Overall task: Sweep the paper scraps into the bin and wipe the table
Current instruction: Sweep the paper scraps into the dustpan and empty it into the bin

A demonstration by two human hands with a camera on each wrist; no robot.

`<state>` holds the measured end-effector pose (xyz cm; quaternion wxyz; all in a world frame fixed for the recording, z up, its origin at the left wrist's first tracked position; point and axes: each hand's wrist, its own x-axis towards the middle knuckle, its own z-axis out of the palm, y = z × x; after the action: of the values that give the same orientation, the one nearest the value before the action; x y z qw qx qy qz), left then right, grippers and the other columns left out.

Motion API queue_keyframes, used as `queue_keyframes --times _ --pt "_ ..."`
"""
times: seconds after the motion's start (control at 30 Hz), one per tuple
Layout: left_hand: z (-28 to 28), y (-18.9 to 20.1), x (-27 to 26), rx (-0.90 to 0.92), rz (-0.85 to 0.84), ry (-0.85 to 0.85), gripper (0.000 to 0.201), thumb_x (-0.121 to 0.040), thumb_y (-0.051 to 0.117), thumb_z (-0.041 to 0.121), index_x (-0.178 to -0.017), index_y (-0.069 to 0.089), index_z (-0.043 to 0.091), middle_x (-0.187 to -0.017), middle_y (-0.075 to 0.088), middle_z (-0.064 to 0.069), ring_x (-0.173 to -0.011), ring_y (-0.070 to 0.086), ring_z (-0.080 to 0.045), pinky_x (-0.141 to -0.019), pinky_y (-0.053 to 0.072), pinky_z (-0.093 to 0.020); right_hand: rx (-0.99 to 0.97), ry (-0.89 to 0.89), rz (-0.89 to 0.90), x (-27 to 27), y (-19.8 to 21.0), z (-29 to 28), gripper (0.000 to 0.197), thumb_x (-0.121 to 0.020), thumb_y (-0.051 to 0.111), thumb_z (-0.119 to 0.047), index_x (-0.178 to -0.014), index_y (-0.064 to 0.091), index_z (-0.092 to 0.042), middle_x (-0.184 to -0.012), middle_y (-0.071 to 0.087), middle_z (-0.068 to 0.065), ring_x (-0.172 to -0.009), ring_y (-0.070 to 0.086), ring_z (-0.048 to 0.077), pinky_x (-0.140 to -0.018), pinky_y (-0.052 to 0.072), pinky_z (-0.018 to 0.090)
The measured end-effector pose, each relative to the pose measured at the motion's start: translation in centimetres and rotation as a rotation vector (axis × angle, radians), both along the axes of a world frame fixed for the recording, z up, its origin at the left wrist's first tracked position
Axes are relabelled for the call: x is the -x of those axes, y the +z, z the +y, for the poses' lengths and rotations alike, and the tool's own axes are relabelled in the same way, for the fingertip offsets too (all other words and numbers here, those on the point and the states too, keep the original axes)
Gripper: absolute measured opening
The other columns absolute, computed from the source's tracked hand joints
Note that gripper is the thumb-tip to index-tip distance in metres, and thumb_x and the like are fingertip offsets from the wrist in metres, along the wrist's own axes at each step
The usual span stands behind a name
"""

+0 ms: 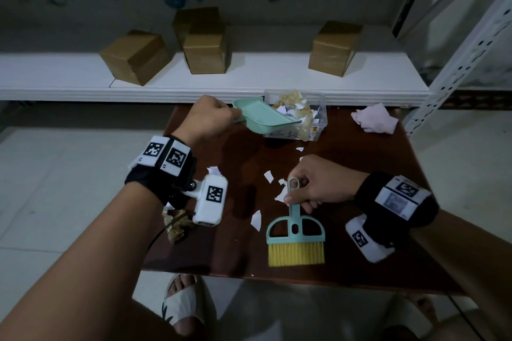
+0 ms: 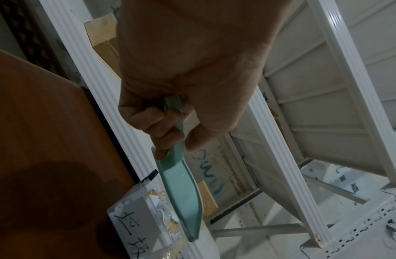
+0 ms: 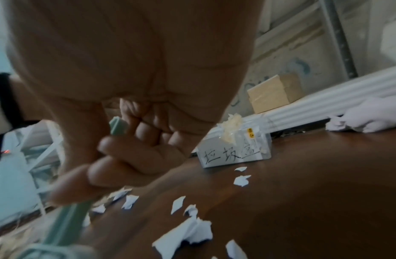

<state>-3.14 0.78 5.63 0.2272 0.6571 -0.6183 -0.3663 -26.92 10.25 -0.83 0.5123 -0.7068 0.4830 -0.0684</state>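
Note:
My left hand [image 1: 213, 116] grips the handle of a mint-green dustpan [image 1: 263, 116], tilted with its lip over the clear plastic bin [image 1: 318, 124] at the table's far edge. The bin holds white and yellowish scraps. In the left wrist view the fingers curl round the dustpan [image 2: 181, 189] handle above the labelled bin [image 2: 135, 217]. My right hand [image 1: 307, 188] holds the handle of a mint brush [image 1: 295, 238] with yellow bristles, which rest on the brown table [image 1: 374, 174]. White paper scraps [image 1: 268, 176] lie between the hands. More scraps [image 3: 188, 231] show in the right wrist view before the bin [image 3: 234, 152].
A crumpled white cloth [image 1: 374, 119] lies at the table's far right. A yellowish crumpled wad [image 1: 178, 225] sits under my left wrist near the table's left edge. Behind the table runs a white shelf [image 1: 249, 80] with cardboard boxes [image 1: 206, 48]. A sandalled foot [image 1: 184, 302] is below.

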Motion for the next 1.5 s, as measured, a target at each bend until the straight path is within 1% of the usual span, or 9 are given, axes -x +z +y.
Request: queue_keyframes --times 0.13,0.43,0.6,0.73,0.8,0.93,1.1,1.27,1.5 --pt "0.0 0.0 0.3 0.008 -0.006 -0.019 0.027 -0.092 0.07 0.031 -0.078 0.07 0.008 -0.064 0.056 -0.008 -0.052 0.048 -0.019 -0.06 0.041 -0.029 0.076 -0.072 0.018 0.5 0.5 -0.7 0.031 -0.093 0.078 -0.022 -0.082 0.069 0.006 -0.066 0.074 0.014 -0.056 0.066 0.019 -0.052 0.05 0.021" --pt "-0.1 -0.3 -0.3 0.019 -0.011 -0.005 0.035 -0.091 0.071 0.031 -0.085 0.074 -0.003 -0.066 0.057 -0.011 -0.055 0.047 -0.021 -0.062 0.04 -0.031 0.393 -0.228 0.157 2.0 2.2 -2.1 0.029 -0.093 0.078 -0.026 -0.071 0.073 -0.008 -0.06 0.073 -0.001 -0.052 0.067 0.006 -0.057 0.049 0.022" --pt "-0.2 -0.4 -0.5 0.014 -0.017 -0.011 0.038 -0.091 0.072 0.032 -0.086 0.074 -0.006 -0.064 0.058 -0.009 -0.053 0.048 -0.019 -0.06 0.041 -0.029 0.509 -0.262 0.184 2.6 2.9 -2.3 0.031 -0.092 0.077 -0.027 -0.069 0.074 -0.006 -0.058 0.072 -0.002 -0.053 0.065 0.005 -0.058 0.047 0.022" --pt "-0.3 0.1 -1.1 -0.021 -0.03 -0.03 0.033 -0.092 0.072 0.037 -0.074 0.07 0.009 -0.059 0.055 -0.003 -0.049 0.047 -0.016 -0.053 0.038 -0.025 0.625 -0.327 0.179 3.8 3.1 -2.5 0.033 -0.089 0.079 -0.026 -0.062 0.07 -0.009 -0.053 0.068 -0.001 -0.051 0.063 0.013 -0.06 0.053 0.034" --pt "-0.5 0.4 -1.8 -0.022 -0.034 -0.024 0.037 -0.093 0.071 0.038 -0.067 0.063 0.013 -0.055 0.05 -0.001 -0.042 0.042 -0.013 -0.048 0.035 -0.022 0.675 -0.389 0.182 4.8 3.4 -2.8 0.034 -0.091 0.077 -0.027 -0.061 0.069 -0.012 -0.054 0.067 -0.003 -0.052 0.063 0.011 -0.061 0.05 0.03" --pt "-0.7 0.4 -3.3 -0.013 -0.018 0.024 0.035 -0.093 0.071 0.039 -0.072 0.069 0.01 -0.056 0.052 -0.003 -0.045 0.043 -0.016 -0.048 0.035 -0.023 0.525 -0.451 -0.075 5.3 3.9 -2.7 0.032 -0.098 0.069 -0.021 -0.07 0.073 -0.007 -0.059 0.071 0.004 -0.047 0.061 0.011 -0.055 0.047 0.021" --pt "-0.4 0.1 -3.4 -0.01 -0.002 0.053 0.034 -0.094 0.072 0.034 -0.073 0.069 0.008 -0.057 0.053 -0.004 -0.044 0.042 -0.015 -0.046 0.035 -0.023 0.222 -0.292 -0.3 0.9 2.5 -0.6 0.031 -0.102 0.065 -0.014 -0.073 0.07 -0.003 -0.067 0.074 0.018 -0.049 0.062 0.016 -0.05 0.051 0.02" --pt "-0.2 0.1 -2.5 -0.013 -0.029 0.009 0.031 -0.095 0.07 0.034 -0.079 0.071 0.007 -0.061 0.053 -0.005 -0.047 0.043 -0.015 -0.045 0.035 -0.022 0.054 -0.21 -0.268 -2.4 -0.8 0.3 0.036 -0.102 0.066 -0.017 -0.081 0.064 0.013 -0.07 0.074 0.019 -0.051 0.064 0.02 -0.05 0.052 0.02" --pt "-0.3 0.2 -2.3 -0.024 -0.053 -0.014 0.034 -0.096 0.069 0.034 -0.073 0.067 0.009 -0.059 0.052 -0.005 -0.043 0.043 -0.013 -0.04 0.035 -0.018 0.203 -0.308 -0.113 -1.5 0.0 -0.3 0.033 -0.101 0.066 -0.018 -0.079 0.069 0.007 -0.07 0.076 0.016 -0.053 0.067 0.02 -0.045 0.049 0.019"
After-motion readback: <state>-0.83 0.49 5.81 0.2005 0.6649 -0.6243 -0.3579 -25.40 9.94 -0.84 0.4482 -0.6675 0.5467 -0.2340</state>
